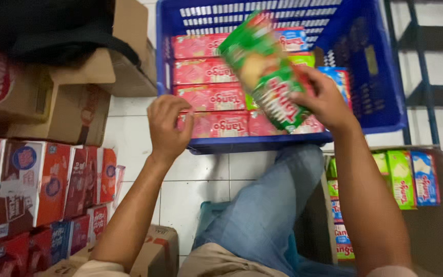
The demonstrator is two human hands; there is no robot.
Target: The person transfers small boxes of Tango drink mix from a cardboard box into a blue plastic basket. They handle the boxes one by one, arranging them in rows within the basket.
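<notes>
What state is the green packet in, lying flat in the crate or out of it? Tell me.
Out. The right hand holds the green packet tilted above the pink packets in the blue crate.

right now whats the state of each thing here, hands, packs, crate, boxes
right hand: gripping the green snack pack, tilted above the crate
left hand: loosely curled, empty, at the crate's near edge
blue crate: open-topped, partly filled
pink packs: lying flat in rows inside the crate
cardboard box: open, green and blue packs standing inside
red cartons: stacked, closed
</notes>
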